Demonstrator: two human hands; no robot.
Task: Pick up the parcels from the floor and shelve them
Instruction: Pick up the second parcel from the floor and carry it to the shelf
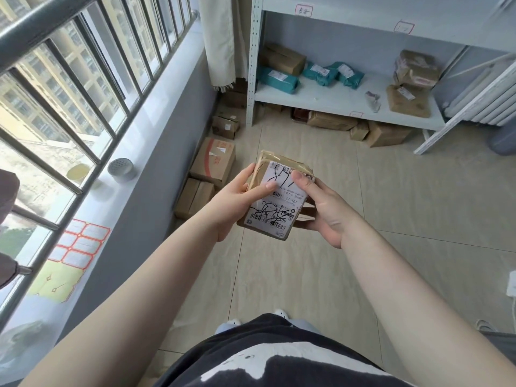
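Dark shirt (pixel 279 356) with white print; arms bare; seemingly white shoes (pixel 281 313).

On the parcel (pixel 275 195) we hold, the white shipping label (pixel 276 199) carries a large handwritten "87" in black marker and a printed "T1-101" lower down; its barcodes and small print are too fine for us to read. The red-bordered tags (pixel 403 27) on the shelf (pixel 335 100) are illegible.

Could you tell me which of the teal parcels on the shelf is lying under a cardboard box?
The leftmost teal parcel, nearest the shelf's upright post: a brown cardboard box rests partly on its back edge. The other two teal parcels lie further right with nothing on them.
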